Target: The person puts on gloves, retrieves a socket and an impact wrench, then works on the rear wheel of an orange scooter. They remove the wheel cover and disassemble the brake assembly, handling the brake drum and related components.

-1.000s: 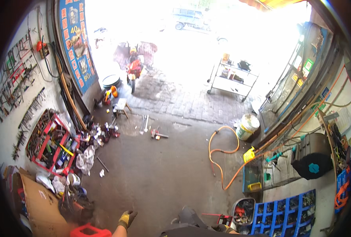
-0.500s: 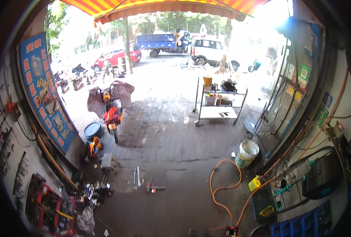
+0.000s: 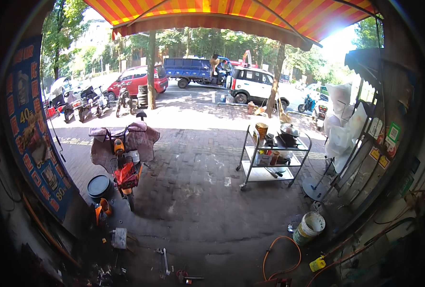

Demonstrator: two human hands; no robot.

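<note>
Awning (image 3: 222,12) red-yellow striped; scooter (image 3: 124,167) orange-red; bucket (image 3: 309,228) white; hose (image 3: 282,258) orange.

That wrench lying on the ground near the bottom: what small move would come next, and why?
Probably tilting the head back down: neither hand is in view, and the wrench lies on the dark floor at the picture's lower edge, near the scooter, so nothing can be reached or checked from this outward look.

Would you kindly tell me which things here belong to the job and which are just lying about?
Likely the job, nearest the person (hands out of view): floor tools, orange hose.
Lying about: scooter, trolley, bucket, black tub.
</note>
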